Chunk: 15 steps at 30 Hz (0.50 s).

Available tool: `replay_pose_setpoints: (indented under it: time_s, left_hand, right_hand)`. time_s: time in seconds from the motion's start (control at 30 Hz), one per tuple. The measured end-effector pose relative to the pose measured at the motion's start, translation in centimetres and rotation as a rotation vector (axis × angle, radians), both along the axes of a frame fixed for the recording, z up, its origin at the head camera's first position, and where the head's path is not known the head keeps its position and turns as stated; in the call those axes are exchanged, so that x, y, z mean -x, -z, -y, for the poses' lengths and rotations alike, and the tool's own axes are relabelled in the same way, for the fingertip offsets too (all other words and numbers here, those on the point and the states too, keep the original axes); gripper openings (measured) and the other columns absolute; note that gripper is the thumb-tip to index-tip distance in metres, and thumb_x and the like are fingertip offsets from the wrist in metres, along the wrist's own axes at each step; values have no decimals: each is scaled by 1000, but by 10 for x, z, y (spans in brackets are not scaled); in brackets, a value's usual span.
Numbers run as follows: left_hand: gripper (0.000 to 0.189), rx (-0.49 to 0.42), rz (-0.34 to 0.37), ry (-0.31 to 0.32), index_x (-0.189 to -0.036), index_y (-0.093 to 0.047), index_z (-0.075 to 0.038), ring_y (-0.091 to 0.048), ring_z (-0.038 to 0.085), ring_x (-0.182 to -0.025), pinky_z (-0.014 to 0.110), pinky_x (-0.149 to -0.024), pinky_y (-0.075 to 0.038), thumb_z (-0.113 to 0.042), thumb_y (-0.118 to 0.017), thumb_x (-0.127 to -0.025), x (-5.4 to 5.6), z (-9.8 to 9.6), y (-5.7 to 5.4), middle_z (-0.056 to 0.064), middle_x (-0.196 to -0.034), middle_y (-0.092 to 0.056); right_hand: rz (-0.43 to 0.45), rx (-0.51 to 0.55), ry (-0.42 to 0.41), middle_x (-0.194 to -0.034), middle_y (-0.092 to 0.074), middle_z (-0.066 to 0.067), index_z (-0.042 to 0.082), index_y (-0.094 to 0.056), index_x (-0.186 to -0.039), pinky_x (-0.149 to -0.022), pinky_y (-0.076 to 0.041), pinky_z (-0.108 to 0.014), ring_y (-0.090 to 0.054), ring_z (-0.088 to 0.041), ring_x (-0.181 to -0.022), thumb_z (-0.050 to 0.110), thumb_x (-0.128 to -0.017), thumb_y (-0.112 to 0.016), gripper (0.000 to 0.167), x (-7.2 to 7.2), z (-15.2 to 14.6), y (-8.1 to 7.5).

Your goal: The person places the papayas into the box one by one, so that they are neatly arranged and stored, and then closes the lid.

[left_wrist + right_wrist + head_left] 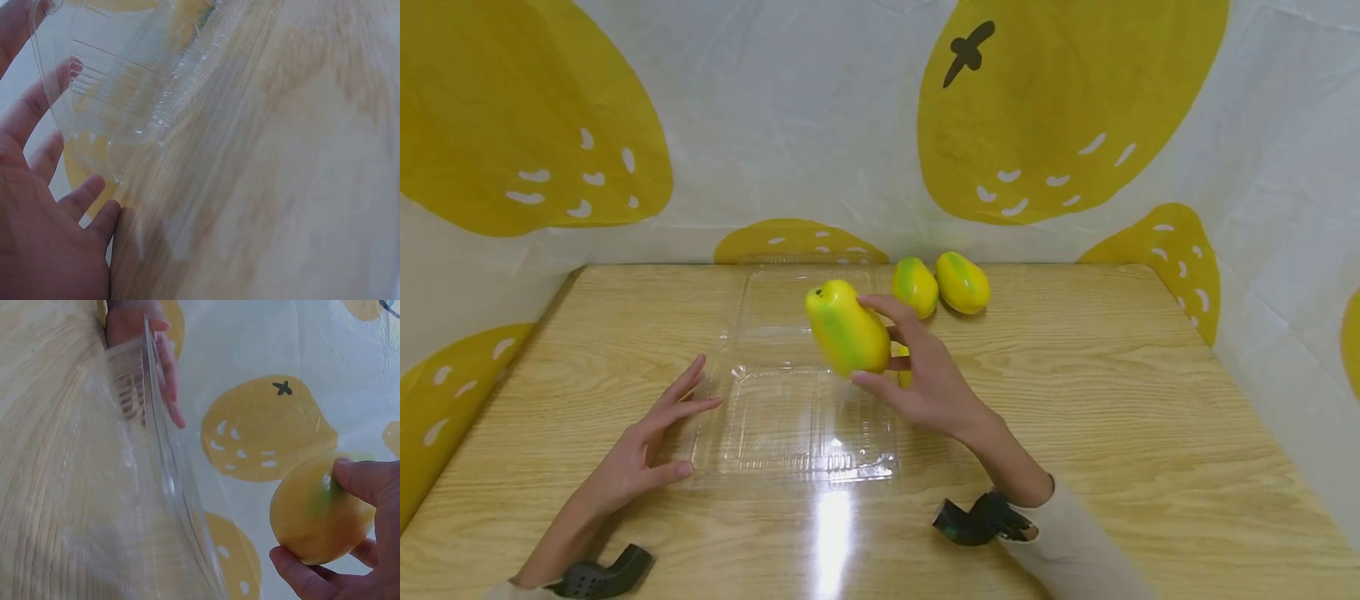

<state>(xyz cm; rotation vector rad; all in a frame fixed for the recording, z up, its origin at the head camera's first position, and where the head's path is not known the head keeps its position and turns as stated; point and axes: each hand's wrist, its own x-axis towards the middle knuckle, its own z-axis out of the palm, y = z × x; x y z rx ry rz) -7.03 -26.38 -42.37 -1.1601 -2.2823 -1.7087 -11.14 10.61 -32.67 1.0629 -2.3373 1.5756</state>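
Note:
My right hand (925, 379) holds a glossy yellow mango-like fruit (847, 327) with a green streak, thumb and fingertips around its side. It is held up over a clear plastic clamshell container (805, 471), whose lid lies folded back toward the wall. In the right wrist view, the fruit (319, 512) is gripped between thumb and fingers, apart from the container's rim (169, 469). My left hand (640, 454) is at the container's left side, fingers spread and relaxed. In the left wrist view, its fingers (37, 103) are beside the clear plastic wall; whether they touch it I cannot tell.
Two similar fruits, one (915, 287) and another (962, 283), lie at the table's back edge. A further yellow one (905, 367) is mostly hidden behind my right hand. The wooden table (1112, 400) meets a cloth (820, 108) with a yellow fruit print.

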Motion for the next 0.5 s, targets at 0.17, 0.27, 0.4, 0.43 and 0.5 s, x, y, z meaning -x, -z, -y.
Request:
replay_pose_setpoints:
  time_s: [0.17, 0.27, 0.4, 0.43, 0.5]
  left_hand:
    - [69, 15, 9, -9, -134, -47, 8, -11, 40, -141, 24, -111, -15, 6, -72, -70, -1, 0, -1, 27, -155, -4]
    - [69, 20, 20, -11, -134, -47, 8, -10, 39, -142, 24, -111, -15, 6, -71, -70, -1, 0, -2, 26, -156, -4]
    - [69, 23, 22, -12, -135, -47, 8, -10, 40, -142, 24, -111, -15, 6, -71, -71, -2, 0, -3, 26, -156, -4]
    - [68, 22, 18, -11, -135, -47, 8, -10, 40, -141, 24, -111, -15, 5, -71, -71, -2, -1, -3, 27, -156, -4]
    - [68, 21, 13, -12, -134, -47, 8, -10, 41, -141, 24, -111, -15, 5, -71, -71, -2, 0, -3, 27, -155, -5]
  right_hand:
    - [43, 6, -37, -144, -39, -2, 21, -33, -144, -76, -55, -31, -58, -23, -105, 8, -83, -74, 75, -2, 16, 0]
    - [75, 13, -60, -146, -37, 1, 23, -31, -145, -79, -54, -33, -57, -23, -108, 8, -84, -73, 76, -4, 25, 1]
    - [87, 31, -92, -147, -35, 1, 23, -28, -145, -81, -53, -32, -56, -23, -111, 7, -85, -72, 76, -6, 37, 1]
    - [88, 35, -97, -147, -34, 1, 23, -28, -145, -81, -53, -31, -56, -23, -112, 7, -85, -72, 76, -6, 40, 1]
    - [93, 35, -103, -148, -33, 1, 23, -27, -145, -81, -53, -29, -55, -22, -113, 7, -85, -72, 77, -7, 45, 1]
